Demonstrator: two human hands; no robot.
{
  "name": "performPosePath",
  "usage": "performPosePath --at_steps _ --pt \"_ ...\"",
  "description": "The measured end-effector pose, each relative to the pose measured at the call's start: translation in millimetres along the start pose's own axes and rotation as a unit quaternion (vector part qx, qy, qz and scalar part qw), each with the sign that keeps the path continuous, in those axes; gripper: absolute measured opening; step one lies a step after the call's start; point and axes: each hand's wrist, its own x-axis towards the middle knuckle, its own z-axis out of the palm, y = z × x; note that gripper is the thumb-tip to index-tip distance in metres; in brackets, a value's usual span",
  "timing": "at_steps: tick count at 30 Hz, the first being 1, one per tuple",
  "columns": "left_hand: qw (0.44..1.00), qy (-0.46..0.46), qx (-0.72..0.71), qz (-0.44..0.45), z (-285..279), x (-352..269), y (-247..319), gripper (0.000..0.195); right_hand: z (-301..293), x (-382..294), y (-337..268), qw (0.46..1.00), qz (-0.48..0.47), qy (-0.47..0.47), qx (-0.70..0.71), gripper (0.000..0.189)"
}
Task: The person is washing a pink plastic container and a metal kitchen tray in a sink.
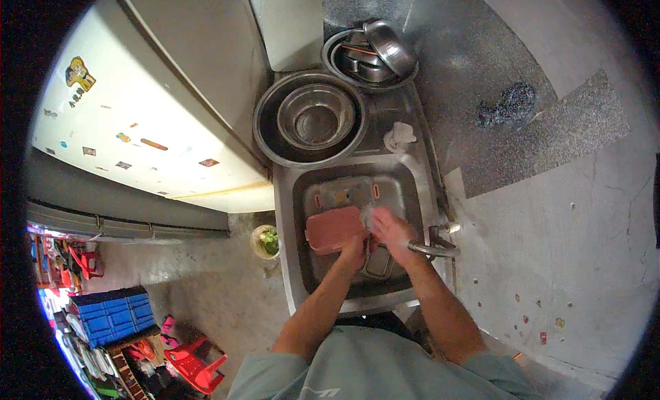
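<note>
My left hand grips the right end of a pink rectangular plastic container or lid inside the stainless steel sink. Beside it, my right hand is blurred under the metal faucet. Something pale and translucent shows at its fingertips; whether that is water or a scrubber is unclear. A clear rectangular container with pink clips lies at the far side of the sink. Below my hands sits another clear rectangular piece, partly covered by them.
Past the sink, a large metal basin holds a smaller bowl. Stacked metal pots and bowls fill another basin. A white crumpled cloth lies on the drainboard. Left are a refrigerator and a bin with greens; a wall stands right.
</note>
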Motion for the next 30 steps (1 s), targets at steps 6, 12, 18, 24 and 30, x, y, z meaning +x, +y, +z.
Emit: performPosePath --at_steps 6,12,18,24,30 --pt "0.999 -0.024 0.039 -0.010 -4 -2 0 0.018 3 2 -5 0.996 -0.009 0.028 -0.079 0.064" --pt "0.997 -0.005 -0.078 0.029 27 -20 18 0.022 3 -4 -15 0.990 0.075 -0.084 -0.083 0.053" --pt "1.000 -0.004 0.023 0.019 14 -16 24 0.021 -6 -16 -11 0.971 0.127 -0.017 -0.200 0.049" --pt "0.994 0.067 0.025 0.084 -7 18 -1 0.019 3 0 6 0.999 -0.032 0.034 0.002 0.051" --pt "0.991 0.074 0.038 0.110 -9 10 -2 0.015 -5 -19 -17 0.949 0.178 -0.100 -0.239 0.054"
